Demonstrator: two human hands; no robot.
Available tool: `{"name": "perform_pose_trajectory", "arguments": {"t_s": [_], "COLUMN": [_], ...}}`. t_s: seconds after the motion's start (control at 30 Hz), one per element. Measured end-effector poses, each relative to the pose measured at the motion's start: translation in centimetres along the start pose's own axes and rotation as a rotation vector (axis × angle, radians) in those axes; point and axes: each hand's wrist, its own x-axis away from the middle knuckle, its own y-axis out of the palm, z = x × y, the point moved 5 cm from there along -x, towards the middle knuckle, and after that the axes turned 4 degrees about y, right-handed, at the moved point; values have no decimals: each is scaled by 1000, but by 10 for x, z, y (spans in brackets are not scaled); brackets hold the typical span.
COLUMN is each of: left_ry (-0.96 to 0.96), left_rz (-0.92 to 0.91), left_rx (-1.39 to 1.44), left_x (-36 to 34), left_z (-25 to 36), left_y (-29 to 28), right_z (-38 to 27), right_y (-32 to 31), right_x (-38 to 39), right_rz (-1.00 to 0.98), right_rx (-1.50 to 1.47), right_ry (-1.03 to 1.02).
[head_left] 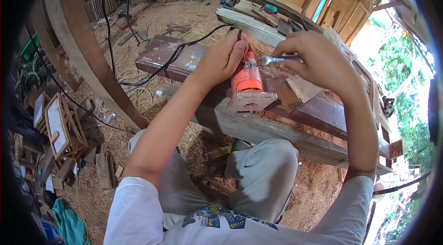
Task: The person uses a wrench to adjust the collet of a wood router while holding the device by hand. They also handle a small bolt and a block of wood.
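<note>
Head view: our left hand (226, 56) has its grip wrapped round a red-orange cylindrical power tool (244, 81) over a brown wooden plank (318, 111); our right hand (318, 56) pinches a silver metal wrench (280, 58) beside it. Clear base (258, 100) fitted, wrench work looks unfinished.

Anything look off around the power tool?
Mostly mess: wood shavings are strewn over the floor, and a black cord loops loosely over the brown plank, possibly a snag risk near the left hand. No clear damage shows on the orange power tool.
</note>
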Motion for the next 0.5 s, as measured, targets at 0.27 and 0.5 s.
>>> {"name": "perform_pose_trajectory", "arguments": {"t_s": [0.27, 0.5], "left_ry": [17, 15], "left_rz": [0, -8], "left_rx": [-92, -97], "left_x": [2, 4], "left_z": [0, -4], "left_y": [-1, 3], "right_z": [3, -3], "right_y": [-6, -3], "right_x": [-44, -65], "right_rz": [-247, -443], "right_rx": [2, 45], "right_ry": [36, 108]}}
